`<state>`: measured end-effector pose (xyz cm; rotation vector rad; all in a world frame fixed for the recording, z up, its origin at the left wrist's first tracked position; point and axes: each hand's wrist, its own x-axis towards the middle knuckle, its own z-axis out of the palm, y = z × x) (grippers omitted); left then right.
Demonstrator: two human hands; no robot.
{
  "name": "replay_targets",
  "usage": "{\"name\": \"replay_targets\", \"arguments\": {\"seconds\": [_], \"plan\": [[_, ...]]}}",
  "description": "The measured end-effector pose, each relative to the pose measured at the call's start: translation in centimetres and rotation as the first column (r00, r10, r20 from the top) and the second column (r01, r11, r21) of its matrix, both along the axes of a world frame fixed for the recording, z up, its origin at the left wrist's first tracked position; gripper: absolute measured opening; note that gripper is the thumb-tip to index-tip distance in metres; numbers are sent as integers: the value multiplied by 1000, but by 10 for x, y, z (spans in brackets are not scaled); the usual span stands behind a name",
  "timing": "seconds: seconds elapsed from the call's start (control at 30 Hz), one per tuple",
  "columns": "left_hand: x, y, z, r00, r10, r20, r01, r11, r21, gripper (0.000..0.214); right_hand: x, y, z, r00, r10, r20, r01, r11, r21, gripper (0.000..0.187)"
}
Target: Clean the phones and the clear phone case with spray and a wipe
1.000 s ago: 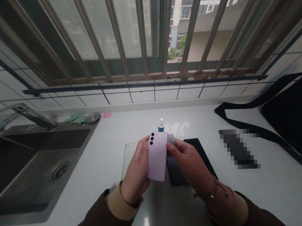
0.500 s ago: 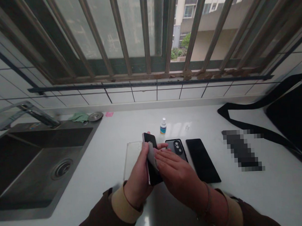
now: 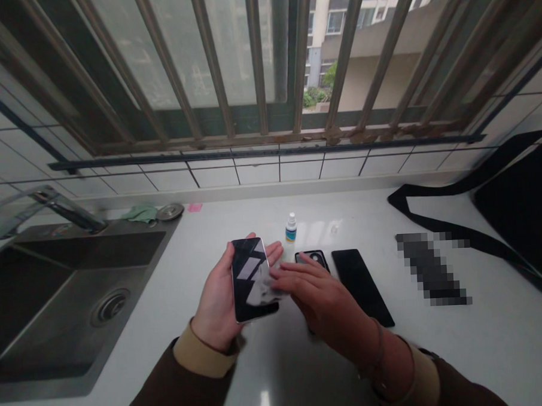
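A black smartphone (image 3: 244, 294) lies face up in my left hand (image 3: 216, 295), whose thumb and fingers grip its edges. Window light reflects off its screen. Against the lower right of the screen, my right hand (image 3: 322, 290) holds a small grey cloth (image 3: 263, 290) under its fingers. Just behind the phone stands a small white bottle (image 3: 291, 229) with a blue label. A dark phone case (image 3: 312, 258) with camera cutouts is partly hidden behind my right hand. Beside it, a second black phone (image 3: 362, 286) lies flat on the counter.
At left is a steel sink (image 3: 78, 307) with a faucet (image 3: 69, 209). A green cloth (image 3: 140, 213) and a metal drain cover (image 3: 169, 211) sit at its back rim. A pixelated dark object (image 3: 431, 271) and a black bag (image 3: 518, 210) with a strap occupy the right side of the white counter (image 3: 169, 351).
My left hand has shifted left and turned the phone so its screen faces up more. The cloth under my right hand has moved to the lower part of the screen.
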<state>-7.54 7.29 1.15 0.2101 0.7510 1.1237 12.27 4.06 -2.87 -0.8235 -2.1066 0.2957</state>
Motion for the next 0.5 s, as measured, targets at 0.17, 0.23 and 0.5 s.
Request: {"name": "replay_targets", "arguments": {"seconds": [0.17,0.23,0.5], "plan": [[-13,7,-1,996,66,-56,-64,997,39,59,-8,-12,10,936,249,-248,-286,950,-126,30],[-13,6,-4,999,16,-43,-15,1000,21,63,-7,-14,13,945,110,-309,-187,954,-234,27],[5,-10,-15,938,-344,33,345,938,-34,70,17,5,20,761,-641,-99,558,726,-403,40]]}}
